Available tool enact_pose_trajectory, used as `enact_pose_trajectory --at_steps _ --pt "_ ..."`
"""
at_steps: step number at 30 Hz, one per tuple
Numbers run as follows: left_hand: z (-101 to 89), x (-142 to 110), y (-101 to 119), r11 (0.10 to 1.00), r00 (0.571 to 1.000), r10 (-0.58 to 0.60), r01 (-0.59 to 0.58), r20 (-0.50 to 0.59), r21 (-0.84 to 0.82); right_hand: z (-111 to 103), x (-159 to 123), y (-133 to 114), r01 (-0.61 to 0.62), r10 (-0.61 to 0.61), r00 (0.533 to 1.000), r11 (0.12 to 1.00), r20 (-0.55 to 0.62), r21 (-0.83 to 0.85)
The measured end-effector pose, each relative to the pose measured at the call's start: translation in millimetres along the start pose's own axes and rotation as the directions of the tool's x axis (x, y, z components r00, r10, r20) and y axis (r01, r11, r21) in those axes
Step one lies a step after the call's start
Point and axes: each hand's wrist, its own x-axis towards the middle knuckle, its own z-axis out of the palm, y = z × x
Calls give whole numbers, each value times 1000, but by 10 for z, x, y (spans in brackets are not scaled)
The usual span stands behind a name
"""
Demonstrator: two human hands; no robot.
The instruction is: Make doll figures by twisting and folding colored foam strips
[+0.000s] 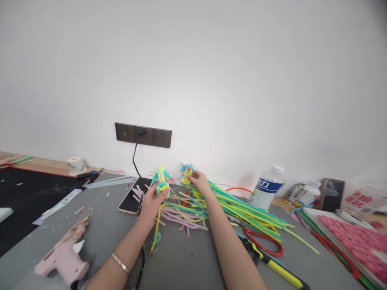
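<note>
My left hand (153, 202) is closed around a small green and yellow figure (162, 180), which looks bent from pipe cleaners, and holds it upright over the desk. Close to the wall, the fingers of my right hand (198, 179) pinch a second small figure (186, 172), blue and yellow with a bit of orange. Beneath and between my hands lie loose pink pipe cleaners (184, 219). A thick bunch of yellow and green pipe cleaners (242, 205) stretches out to the right of my right wrist.
A phone (128, 203) lies behind my left hand, near a black cable. At the left front is a pink glue gun (65, 257). On the right are red-handled scissors (279, 249), yellow-black pliers (281, 273), and a bottle (269, 186). Wall sockets (143, 135) are behind.
</note>
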Motion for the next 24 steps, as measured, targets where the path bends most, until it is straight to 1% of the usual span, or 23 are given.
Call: enact_pose_trajectory --at_steps 3,5,7,9,11,13,14,16,18,20,22,24 --pt "-3 21 -31 1000 1000 3 -3 -25 -18 -40 -21 -80 -33 32 999 997 -22 -65" --pt "-3 29 -39 999 999 5 -6 -37 -33 -116 -47 -158 -59 53 997 990 -49 -126" --pt "-7 34 -33 999 998 8 -11 -55 -44 -211 -84 -270 -68 48 993 978 -105 -196" --pt "-17 41 -19 999 997 10 -14 -81 -48 -280 -127 -428 -41 -4 985 966 -172 -257" --pt "-32 53 -5 999 993 10 -16 -116 -51 -272 -162 -625 29 -93 975 953 -201 -300" --pt "-42 70 1 998 990 13 -22 -142 -59 -154 -176 -833 127 -188 969 936 -160 -328" --pt "-43 77 0 998 989 17 -27 -149 -64 -56 -174 -928 176 -224 969 925 -107 -338" --pt "-38 85 -8 997 987 30 -41 -157 -70 196 -153 -1074 242 -257 966 900 7 -363" --pt "-26 81 -18 996 984 43 -56 -170 -68 470 -118 -1147 250 -229 968 878 100 -409" --pt "-11 68 -24 994 980 75 -88 -187 -65 704 -79 -1152 206 -155 977 855 144 -476" --pt "3 57 -26 990 970 124 -136 -211 -41 860 -43 -1116 170 -101 983 827 156 -535" --pt "16 54 -29 989 966 139 -145 -218 -14 933 -15 -1064 155 -74 984 803 162 -575"
